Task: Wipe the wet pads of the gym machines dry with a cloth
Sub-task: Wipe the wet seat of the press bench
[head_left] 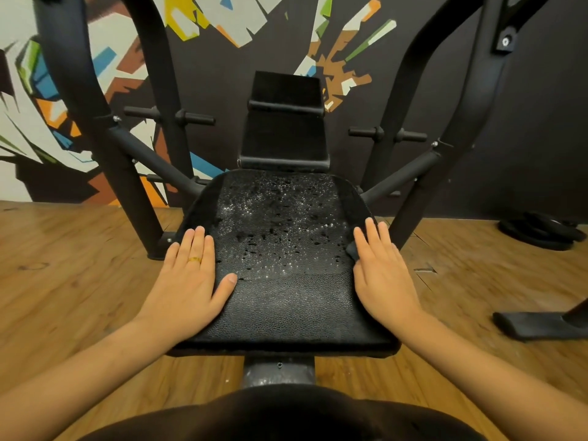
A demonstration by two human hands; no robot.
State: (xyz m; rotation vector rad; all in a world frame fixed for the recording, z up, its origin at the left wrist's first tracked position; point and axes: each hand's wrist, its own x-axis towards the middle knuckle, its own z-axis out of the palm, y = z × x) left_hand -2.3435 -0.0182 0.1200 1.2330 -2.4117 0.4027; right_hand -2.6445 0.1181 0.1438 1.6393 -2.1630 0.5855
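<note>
We count two hands on one seat pad (286, 307), both flat with fingers straight and together, neither curled around anything. The left hand (191, 281) rests on the pad's left edge, thumb spread onto the textured top, with one gold ring (195, 259) on one finger. The right hand (381, 275) rests on the right edge; its thumb is hidden. One small dark fold, which we take for the cloth (351, 249), shows at its thumb side, and we cannot tell whether the thumb pinches it. Water droplets (276, 218) bead over the far half of the pad between the hands; the near strip looks dull, without beads. Behind the seat stand two back pads, lower (284, 141) and upper (284, 90). We count four pegs on the frame: two left (195, 117), two right (366, 132). Weight plates (541, 233) lie stacked on the wooden floor (79, 265) at right; their number is unclear.
</note>
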